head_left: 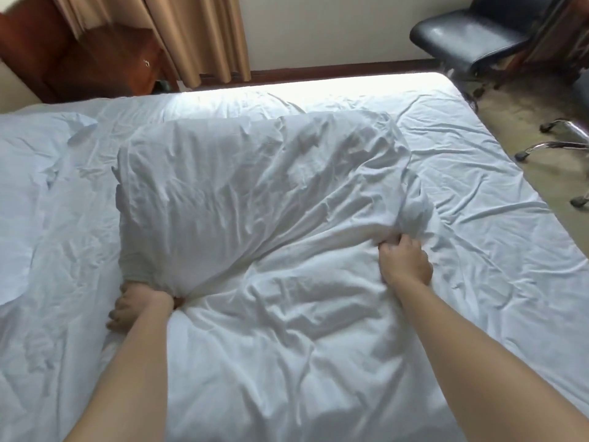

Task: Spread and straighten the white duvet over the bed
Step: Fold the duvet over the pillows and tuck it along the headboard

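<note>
The bed (462, 161) fills most of the view, covered in a wrinkled white sheet, with a black office chair (471, 33) and tan curtains (191, 36) beyond its far edge. The white duvet (255, 193) lies in the middle of the mattress, folded over on itself in a puffy, creased mound that leaves the sheet bare all round. It looks soft, limp and light for its bulk, likely to billow and sag rather than slide flat. The left hand (137, 303) is closed on a gathered fold at the mound's near left; the right hand (404, 260) is clenched on bunched cloth at its near right. Corners or hems would probably give better control than mid-fabric.
</note>
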A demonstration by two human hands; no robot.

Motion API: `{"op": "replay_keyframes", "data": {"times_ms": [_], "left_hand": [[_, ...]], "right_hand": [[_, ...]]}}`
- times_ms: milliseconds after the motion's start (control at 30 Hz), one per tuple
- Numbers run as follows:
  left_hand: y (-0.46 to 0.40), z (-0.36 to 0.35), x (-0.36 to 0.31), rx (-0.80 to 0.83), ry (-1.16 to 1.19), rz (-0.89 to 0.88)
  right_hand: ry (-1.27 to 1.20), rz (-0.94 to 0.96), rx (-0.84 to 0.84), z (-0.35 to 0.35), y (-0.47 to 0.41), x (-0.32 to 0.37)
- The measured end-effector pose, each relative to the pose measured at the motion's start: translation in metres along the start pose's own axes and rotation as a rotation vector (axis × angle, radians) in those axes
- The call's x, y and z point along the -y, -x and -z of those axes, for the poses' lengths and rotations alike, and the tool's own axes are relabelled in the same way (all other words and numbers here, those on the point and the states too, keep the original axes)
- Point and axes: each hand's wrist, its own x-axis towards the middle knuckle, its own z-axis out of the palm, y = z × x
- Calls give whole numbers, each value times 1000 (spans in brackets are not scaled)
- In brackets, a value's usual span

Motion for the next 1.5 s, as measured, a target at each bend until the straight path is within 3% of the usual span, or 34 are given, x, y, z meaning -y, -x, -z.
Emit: {"op": "replay_keyframes", "data": {"times_ms": [100, 233, 400, 500, 567, 633, 733, 1000, 1133, 1500], "left_hand": [[23, -2, -7, -80, -2, -39], [35, 3, -11, -67, 94, -42], [41, 8, -2, 75, 122, -53], [58, 5, -6, -98, 41, -167], [75, 15, -17, -8, -34, -255], [83, 25, -21, 85, -21, -299], [72, 32, -11, 113, -8, -262], [54, 75, 12, 310, 92, -328], [37, 96, 35, 345, 119, -364], [-35, 151, 124, 541, 320, -550]], "right_hand": [[50, -7, 22, -28, 21, 9], [51, 5, 39, -47, 37, 25], [44, -14, 12, -53, 50, 35], [22, 4, 46, -67, 79, 53], [14, 85, 185, -76, 103, 63], [-15, 153, 210, -83, 113, 64], [43, 108, 167, -80, 108, 63], [56, 226, 173, -68, 150, 76], [-18, 218, 195, -70, 192, 96], [71, 245, 270, -66, 325, 179]]}}
